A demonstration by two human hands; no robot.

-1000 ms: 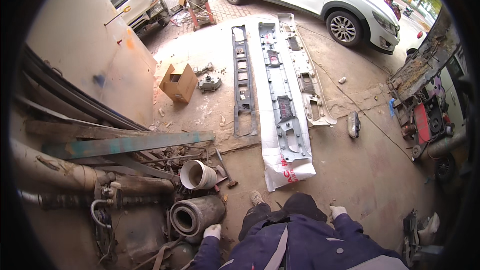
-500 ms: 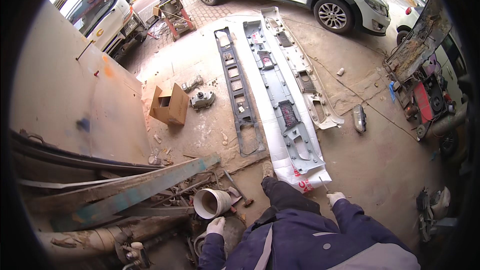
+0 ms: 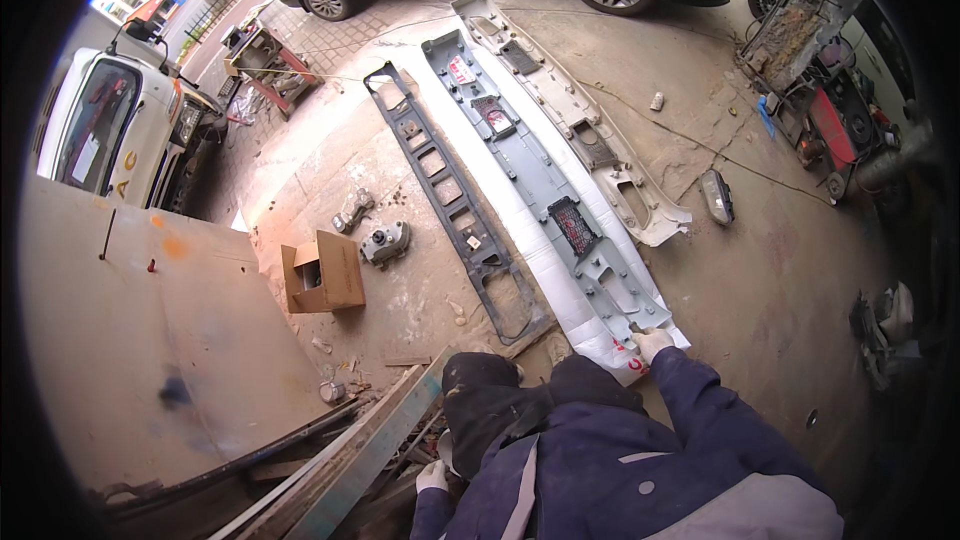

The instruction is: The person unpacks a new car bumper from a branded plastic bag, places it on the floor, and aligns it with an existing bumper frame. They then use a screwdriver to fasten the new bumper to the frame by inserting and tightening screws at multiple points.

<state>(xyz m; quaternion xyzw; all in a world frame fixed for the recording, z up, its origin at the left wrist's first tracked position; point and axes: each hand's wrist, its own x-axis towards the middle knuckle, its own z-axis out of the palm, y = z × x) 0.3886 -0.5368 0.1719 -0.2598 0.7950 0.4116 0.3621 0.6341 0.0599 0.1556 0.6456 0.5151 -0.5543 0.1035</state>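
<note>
I saw the concrete floor (image 3: 800, 270) bearing three long bumper panels (image 3: 540, 170), a cardboard box (image 3: 325, 272) and scrap metal (image 3: 340, 460).

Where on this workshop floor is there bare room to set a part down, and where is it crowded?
Bare concrete lies right of the white bumper, around the loose headlamp, and between the cardboard box and the dark frame panel. It is crowded at the metal bars by the left hand; the right hand touches the grey panel.

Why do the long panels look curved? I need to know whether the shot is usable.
Head view: fisheye bends the grey bumper panel and black frame toward the rim; black vignette rings the picture; soft daylight, no glare; right hand stays sharp, left hand dimmer.
</note>
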